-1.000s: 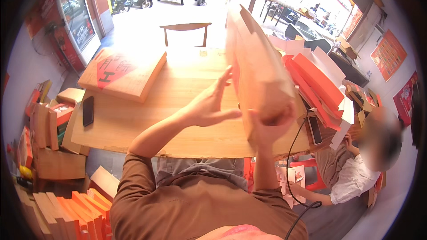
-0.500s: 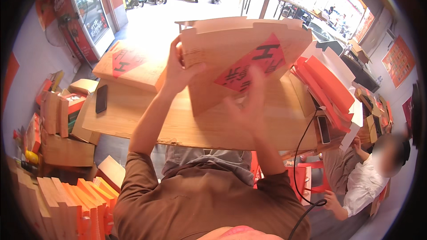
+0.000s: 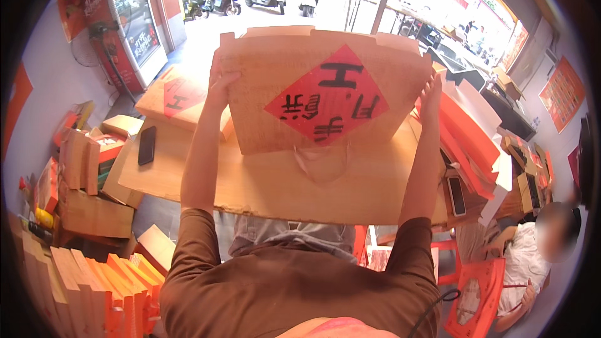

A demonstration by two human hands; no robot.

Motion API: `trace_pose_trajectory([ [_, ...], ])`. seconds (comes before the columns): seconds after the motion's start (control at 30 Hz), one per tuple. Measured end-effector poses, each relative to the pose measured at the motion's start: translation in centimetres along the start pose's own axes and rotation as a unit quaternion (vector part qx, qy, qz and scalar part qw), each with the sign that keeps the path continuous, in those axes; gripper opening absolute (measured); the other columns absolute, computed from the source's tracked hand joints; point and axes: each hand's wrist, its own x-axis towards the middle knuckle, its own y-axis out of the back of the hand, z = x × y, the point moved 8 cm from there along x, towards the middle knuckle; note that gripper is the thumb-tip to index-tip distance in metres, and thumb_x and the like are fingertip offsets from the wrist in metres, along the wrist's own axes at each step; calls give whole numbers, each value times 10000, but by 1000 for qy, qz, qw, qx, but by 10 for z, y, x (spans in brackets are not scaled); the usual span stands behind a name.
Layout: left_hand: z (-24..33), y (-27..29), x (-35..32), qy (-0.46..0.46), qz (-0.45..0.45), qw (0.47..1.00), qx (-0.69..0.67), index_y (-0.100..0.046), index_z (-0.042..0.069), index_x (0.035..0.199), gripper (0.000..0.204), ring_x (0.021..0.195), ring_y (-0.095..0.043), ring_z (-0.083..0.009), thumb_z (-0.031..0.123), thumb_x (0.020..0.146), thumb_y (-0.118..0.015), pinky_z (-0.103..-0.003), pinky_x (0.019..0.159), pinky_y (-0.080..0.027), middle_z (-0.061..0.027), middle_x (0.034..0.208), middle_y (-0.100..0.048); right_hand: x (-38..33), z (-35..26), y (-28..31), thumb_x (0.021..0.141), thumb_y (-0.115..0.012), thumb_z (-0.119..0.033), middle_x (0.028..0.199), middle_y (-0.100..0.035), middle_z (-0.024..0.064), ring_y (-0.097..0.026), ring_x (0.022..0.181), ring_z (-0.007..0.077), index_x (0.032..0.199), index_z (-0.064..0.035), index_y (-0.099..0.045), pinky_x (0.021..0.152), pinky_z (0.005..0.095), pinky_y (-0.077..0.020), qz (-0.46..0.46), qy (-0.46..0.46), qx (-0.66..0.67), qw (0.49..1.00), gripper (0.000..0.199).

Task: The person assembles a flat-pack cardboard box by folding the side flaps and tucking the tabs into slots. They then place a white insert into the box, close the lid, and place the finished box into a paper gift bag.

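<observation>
I hold the flat cardboard box [image 3: 325, 87] up over the desk [image 3: 275, 181], left hand [image 3: 220, 81] at 9 o'clock, right hand [image 3: 431, 97] at 3, both clamped; I'd keep edges level.

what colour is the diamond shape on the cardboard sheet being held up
Red with black markings, on the brown cardboard sheet; diamond shows in the head view.

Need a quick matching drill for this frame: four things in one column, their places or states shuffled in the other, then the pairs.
Things:
1. Flat brown cardboard sheet with a red diamond print
2. Black phone
3. Stack of brown cardboard boxes
4. Orange flat-packed boxes

Places or states:
A. Upright in a row, lower left
B. Held up by the left hand and right hand
C. Lying flat on the table's left end
D. On the table's far left corner

Pairs: 1-B, 2-C, 3-D, 4-A
</observation>
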Motion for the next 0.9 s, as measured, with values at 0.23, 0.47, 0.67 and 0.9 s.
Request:
trace_pose_trajectory([
  [0.23,-7,21,24,-18,96,978,183,-471,26,1553,724,1302,-565,-194,245,925,-758,-363,1100,-478,-51,1395,-596,22,22,29,1150,-429,-555,1650,-481,99,-455,1505,247,1581,-67,-504,1210,386,-379,68,34,10,997,655],
  [0.47,15,20,2,16,-20,991,131,-360,-73,1628,985,1426,-544,-234,468,894,-735,-366,1193,-419,-145,1556,-565,-2,-7,22,1138,-480,-433,1436,-608,73,-547,1361,223,1434,-78,-530,1122,398,-439,42,100,61,992,465],
  [0.67,22,6,6,6,-80,995,65,-336,-100,1618,1175,1396,-567,-278,521,753,-831,-404,1164,-461,-181,1548,-523,1,2,32,1106,-542,-384,1277,-651,53,-634,1184,177,1358,-81,-547,999,361,-495,27,75,82,993,394],
  [0.9,19,71,-11,-17,-164,976,-145,-432,14,1596,932,1380,-579,-261,535,898,-762,-419,1145,-485,-144,1552,-545,-31,-49,19,1034,-557,-363,1332,-645,91,-629,1233,218,1394,-37,-588,1048,392,-503,30,117,14,993,486],
])
